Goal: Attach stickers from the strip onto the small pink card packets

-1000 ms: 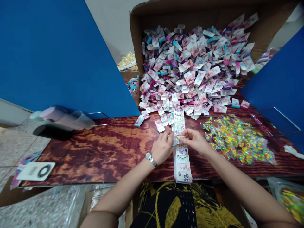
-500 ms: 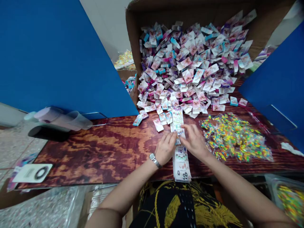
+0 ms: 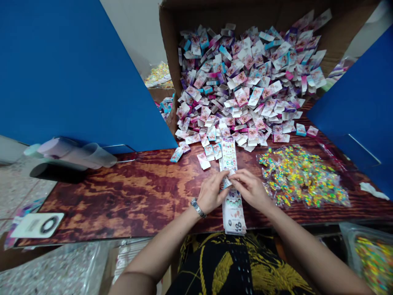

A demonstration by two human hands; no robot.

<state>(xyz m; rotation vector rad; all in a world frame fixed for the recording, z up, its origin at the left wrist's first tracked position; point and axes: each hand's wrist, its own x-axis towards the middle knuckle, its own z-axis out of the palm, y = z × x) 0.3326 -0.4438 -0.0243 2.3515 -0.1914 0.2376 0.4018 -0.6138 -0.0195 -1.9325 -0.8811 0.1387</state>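
Note:
My left hand, a watch on its wrist, and my right hand meet over a long stack of printed sticker strips lying on the dark wooden table. Both hands are closed in a pinch on a small printed card held just above the strips. The strips run from the table's near edge up to a heap of small pink, white and blue folded cards.
The card heap spills from a big cardboard box at the back. A clear bag of small multicoloured pieces lies right of my hands. Blue partition panels stand at both sides. Rolls lie at the left; a white card sits at the near left corner.
My hands stayed together over the strips, shifting slightly as the fingers worked the small card. The view tilted a little; nothing else moved.

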